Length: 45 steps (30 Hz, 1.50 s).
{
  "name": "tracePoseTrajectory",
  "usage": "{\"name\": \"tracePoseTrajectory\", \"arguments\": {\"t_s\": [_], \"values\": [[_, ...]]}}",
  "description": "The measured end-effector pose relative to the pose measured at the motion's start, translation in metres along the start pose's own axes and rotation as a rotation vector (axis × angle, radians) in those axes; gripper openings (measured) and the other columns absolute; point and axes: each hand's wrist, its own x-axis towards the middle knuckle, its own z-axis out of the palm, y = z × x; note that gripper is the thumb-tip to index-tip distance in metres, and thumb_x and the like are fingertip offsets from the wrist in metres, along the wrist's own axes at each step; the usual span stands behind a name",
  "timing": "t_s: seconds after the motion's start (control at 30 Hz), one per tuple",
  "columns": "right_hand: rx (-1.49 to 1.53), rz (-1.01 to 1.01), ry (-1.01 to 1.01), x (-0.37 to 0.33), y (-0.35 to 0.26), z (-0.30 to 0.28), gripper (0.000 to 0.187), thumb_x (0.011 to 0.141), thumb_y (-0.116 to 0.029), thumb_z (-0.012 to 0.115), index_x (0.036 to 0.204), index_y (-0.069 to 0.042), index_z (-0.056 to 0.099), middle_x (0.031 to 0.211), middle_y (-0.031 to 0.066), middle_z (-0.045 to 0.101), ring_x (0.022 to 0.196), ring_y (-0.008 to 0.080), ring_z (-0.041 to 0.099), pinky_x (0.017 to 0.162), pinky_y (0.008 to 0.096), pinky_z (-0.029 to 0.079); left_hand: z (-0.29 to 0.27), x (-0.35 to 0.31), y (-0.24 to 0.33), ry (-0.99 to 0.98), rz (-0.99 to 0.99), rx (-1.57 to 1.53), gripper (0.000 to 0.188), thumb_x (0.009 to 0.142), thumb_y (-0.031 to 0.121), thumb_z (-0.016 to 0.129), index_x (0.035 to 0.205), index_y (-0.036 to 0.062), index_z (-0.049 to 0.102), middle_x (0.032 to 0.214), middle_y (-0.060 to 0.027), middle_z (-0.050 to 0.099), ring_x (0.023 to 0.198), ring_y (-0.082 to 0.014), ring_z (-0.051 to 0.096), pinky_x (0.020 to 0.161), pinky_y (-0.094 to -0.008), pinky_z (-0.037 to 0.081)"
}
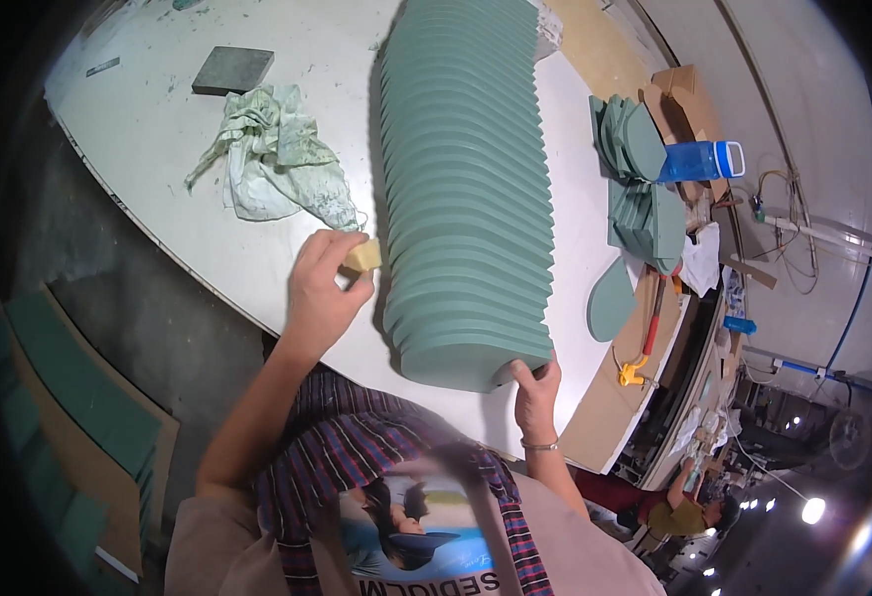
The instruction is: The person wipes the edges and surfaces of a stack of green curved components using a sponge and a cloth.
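A long row of green curved panels, packed face to face, runs away from me along the white table. My left hand pinches a small yellow block, perhaps a sponge, close to the row's left side; I cannot tell whether it touches the panels. At the near right corner, my right hand grips the edge of the nearest green panel, thumb on its face and fingers partly hidden. A stained whitish cloth lies crumpled just beyond my left hand.
A dark grey slab lies behind the cloth. On the right are smaller green pieces, a blue bottle and a red-handled tool with a yellow end. Green panels stand low at left. Another person works at lower right.
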Motion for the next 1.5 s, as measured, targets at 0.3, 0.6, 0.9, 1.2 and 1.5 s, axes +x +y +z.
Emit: {"name": "tracePoseTrajectory", "arguments": {"t_s": [0.3,0.6,0.9,1.2,1.5], "values": [[-0.091,-0.106,0.433,0.009,0.0,0.035,0.042,0.102,-0.031,0.049,0.128,0.001,0.055,0.11,0.0059,0.059,0.1,0.015,0.054,0.089,0.0301,0.043,0.003,0.038,0.007,-0.07,-0.008,-0.083,0.039,0.075,-0.003,0.07,0.113,0.0008,0.063,0.099,-0.0125,0.06,0.089,-0.0254,0.061,0.078,-0.032,0.049],[-0.338,-0.287,0.762,0.027,0.004,0.069,0.036,0.104,-0.028,0.038,0.094,0.002,0.055,0.086,0.0048,0.052,0.08,0.0144,0.046,0.078,0.0298,0.041,0.004,0.092,0.018,-0.083,0.072,-0.141,0.037,0.076,-0.002,0.07,0.112,0.0006,0.063,0.098,-0.0119,0.06,0.088,-0.0248,0.06,0.079,-0.0318,0.048],[-0.34,-0.335,0.826,0.027,0.009,0.074,0.034,0.102,-0.026,0.038,0.094,0.002,0.054,0.084,0.0057,0.053,0.078,0.0145,0.047,0.074,0.0296,0.042,-0.01,0.087,-0.009,-0.202,0.091,-0.124,0.039,0.073,-0.004,0.071,0.111,0.0005,0.063,0.098,-0.0124,0.059,0.088,-0.0266,0.06,0.076,-0.0337,0.05],[-0.37,-0.36,0.866,0.029,0.014,0.074,0.035,0.103,-0.025,0.036,0.094,0.003,0.055,0.082,0.0059,0.054,0.077,0.0148,0.048,0.073,0.0298,0.043,-0.013,0.072,-0.029,-0.377,0.099,-0.076,0.039,0.072,-0.004,0.069,0.11,-0.0009,0.061,0.099,-0.0139,0.058,0.09,-0.0285,0.06,0.081,-0.0341,0.049],[-0.352,-0.34,0.866,0.03,0.019,0.072,0.034,0.103,-0.024,0.036,0.095,0.003,0.055,0.083,0.0074,0.056,0.076,0.0157,0.049,0.073,0.0305,0.043,-0.011,0.077,-0.022,-0.416,0.236,-0.145,0.036,0.069,-0.004,0.071,0.103,-0.0002,0.06,0.095,-0.0145,0.059,0.085,-0.0308,0.059,0.075,-0.0353,0.049]]}}
